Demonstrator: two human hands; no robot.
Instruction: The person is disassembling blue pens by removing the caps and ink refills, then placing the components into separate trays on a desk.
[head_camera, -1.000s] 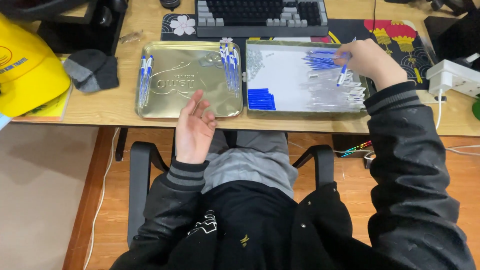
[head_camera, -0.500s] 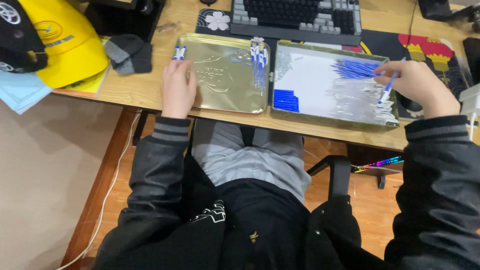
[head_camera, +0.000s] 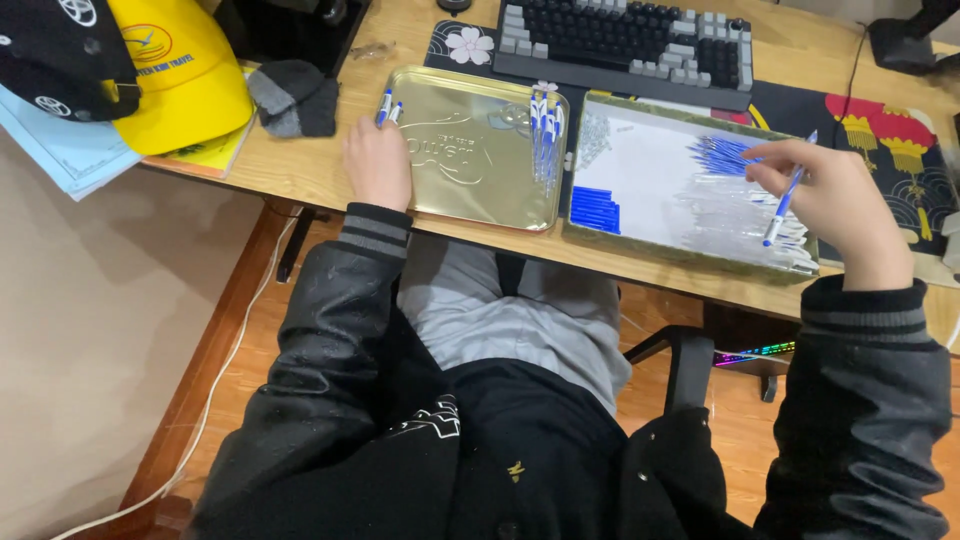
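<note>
Fingers of the right hand (head_camera: 835, 195) are pinched around a blue-and-white pen (head_camera: 788, 203), held tilted, tip end down toward the near right corner of the open tin tray (head_camera: 690, 255). Hand hovers over the right part of that tray, just above a heap of clear pen barrels (head_camera: 730, 215). A fan of blue refills (head_camera: 722, 155) lies just left of the fingertips, toward the far side of the tray. A neat block of blue caps (head_camera: 595, 210) sits at the tray's near left. A scatter of small clear parts (head_camera: 594, 132) is in the far left corner.

Left hand (head_camera: 378, 165) rests flat on the left edge of the gold tin lid (head_camera: 470, 165), fingers together and curled over two assembled pens (head_camera: 388, 108) lying at the lid's far left corner; fingertips touch them, can't tell if they grip. A row of more finished pens (head_camera: 545, 125) lies along the lid's right edge, next to the tray.

Lid and tray sit side by side on a wooden desk (head_camera: 290, 165), near its front edge. Behind them: a grey-and-black keyboard (head_camera: 625, 45) on a patterned desk mat (head_camera: 890, 140). Far left: a yellow cap (head_camera: 185, 75), a black cap (head_camera: 65, 45), a grey beanie (head_camera: 292, 98) and light blue papers (head_camera: 60, 150).
</note>
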